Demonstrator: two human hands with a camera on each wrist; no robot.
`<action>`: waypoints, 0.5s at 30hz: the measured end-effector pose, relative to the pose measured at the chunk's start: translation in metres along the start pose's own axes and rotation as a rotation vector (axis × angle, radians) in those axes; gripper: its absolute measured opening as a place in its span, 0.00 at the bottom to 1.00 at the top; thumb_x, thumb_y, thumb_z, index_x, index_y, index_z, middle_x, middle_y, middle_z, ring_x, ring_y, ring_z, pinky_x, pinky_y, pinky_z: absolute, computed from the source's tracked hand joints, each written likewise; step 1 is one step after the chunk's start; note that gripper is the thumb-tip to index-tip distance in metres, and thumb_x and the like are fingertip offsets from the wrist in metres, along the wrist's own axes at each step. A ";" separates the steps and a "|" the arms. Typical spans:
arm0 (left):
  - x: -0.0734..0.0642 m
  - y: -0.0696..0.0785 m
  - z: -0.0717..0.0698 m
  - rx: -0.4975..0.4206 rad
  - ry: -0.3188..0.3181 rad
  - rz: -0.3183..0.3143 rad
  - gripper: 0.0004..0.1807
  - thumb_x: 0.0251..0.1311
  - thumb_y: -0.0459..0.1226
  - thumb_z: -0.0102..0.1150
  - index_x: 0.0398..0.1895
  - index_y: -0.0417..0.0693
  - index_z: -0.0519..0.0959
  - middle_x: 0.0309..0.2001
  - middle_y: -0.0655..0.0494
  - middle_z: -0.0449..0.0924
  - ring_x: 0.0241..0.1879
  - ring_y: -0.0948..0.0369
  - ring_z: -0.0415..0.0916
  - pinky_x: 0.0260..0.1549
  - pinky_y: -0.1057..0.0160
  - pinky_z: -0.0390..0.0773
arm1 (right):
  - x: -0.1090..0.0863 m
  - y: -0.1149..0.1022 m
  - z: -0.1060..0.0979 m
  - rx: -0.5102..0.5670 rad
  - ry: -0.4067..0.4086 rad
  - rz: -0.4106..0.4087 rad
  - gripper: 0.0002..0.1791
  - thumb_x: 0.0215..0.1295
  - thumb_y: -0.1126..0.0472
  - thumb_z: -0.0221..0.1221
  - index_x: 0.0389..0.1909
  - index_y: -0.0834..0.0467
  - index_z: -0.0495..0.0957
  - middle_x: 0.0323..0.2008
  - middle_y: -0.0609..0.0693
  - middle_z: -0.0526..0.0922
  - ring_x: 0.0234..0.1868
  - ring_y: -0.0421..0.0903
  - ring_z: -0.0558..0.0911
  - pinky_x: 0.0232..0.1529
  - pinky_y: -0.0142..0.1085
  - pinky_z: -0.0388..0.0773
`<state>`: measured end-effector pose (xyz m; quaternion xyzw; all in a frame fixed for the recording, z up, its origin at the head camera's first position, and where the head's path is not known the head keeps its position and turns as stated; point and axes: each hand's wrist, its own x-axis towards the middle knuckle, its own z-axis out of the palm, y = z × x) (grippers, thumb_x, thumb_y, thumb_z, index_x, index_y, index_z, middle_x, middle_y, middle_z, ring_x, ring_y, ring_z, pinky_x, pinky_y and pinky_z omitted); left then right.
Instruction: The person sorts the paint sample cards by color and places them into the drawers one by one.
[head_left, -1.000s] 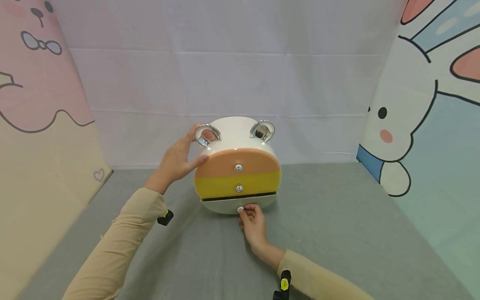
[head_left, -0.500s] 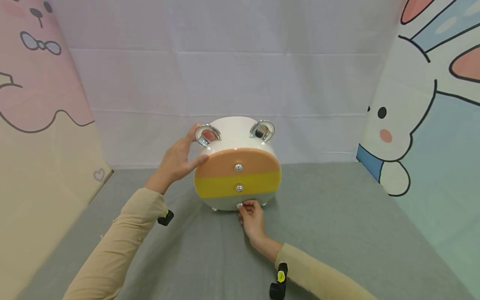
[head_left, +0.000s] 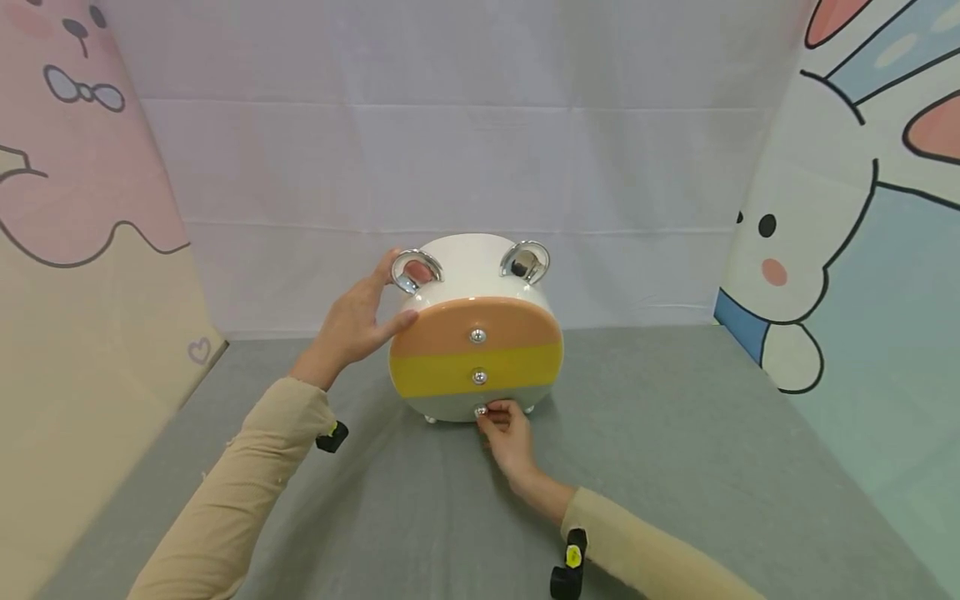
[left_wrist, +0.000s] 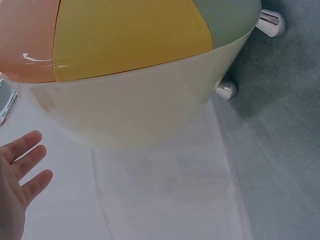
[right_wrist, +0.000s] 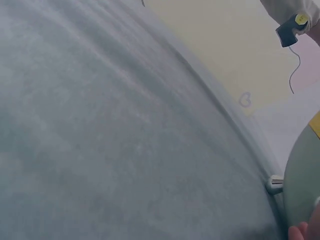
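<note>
A small rounded drawer cabinet (head_left: 465,265), white on top with two chrome ring ears, stands at the middle of the grey table. Its front has orange, yellow and grey-green drawers, each with a silver knob. My left hand (head_left: 356,321) rests at the cabinet's upper left, thumb on the orange drawer's edge and fingertips near the left chrome ear (head_left: 416,271). In the left wrist view, several of its fingers (left_wrist: 30,162) are spread and apart from the white side. My right hand (head_left: 512,442) pinches the knob (head_left: 481,410) of the grey-green bottom drawer (head_left: 442,407), which sits flush.
Grey cloth (head_left: 675,433) covers the table around the cabinet. A white curtain (head_left: 472,158) hangs close behind it. Cartoon-printed panels stand at the left (head_left: 82,292) and right (head_left: 885,333). Short chrome feet (left_wrist: 271,23) lift the cabinet off the cloth.
The bottom drawer, slightly pulled out a second ago, has slid back in, with my right hand moving along on its knob. The left hand has stayed in place.
</note>
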<state>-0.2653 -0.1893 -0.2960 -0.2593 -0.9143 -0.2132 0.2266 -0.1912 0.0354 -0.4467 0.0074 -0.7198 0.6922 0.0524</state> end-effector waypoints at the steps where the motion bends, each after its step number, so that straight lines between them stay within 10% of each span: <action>1: 0.000 0.000 0.000 0.002 -0.003 0.001 0.46 0.55 0.60 0.51 0.72 0.57 0.42 0.57 0.43 0.70 0.56 0.46 0.66 0.49 0.44 0.67 | 0.000 -0.001 -0.004 -0.021 -0.013 -0.018 0.13 0.58 0.68 0.57 0.42 0.70 0.70 0.36 0.61 0.77 0.32 0.47 0.78 0.30 0.31 0.75; 15: -0.001 0.005 -0.005 0.120 0.054 0.062 0.48 0.52 0.59 0.53 0.71 0.51 0.46 0.63 0.42 0.62 0.59 0.45 0.62 0.55 0.45 0.61 | 0.009 -0.025 -0.102 -0.423 -0.157 -0.272 0.21 0.54 0.65 0.63 0.49 0.65 0.72 0.41 0.61 0.77 0.43 0.57 0.76 0.40 0.45 0.72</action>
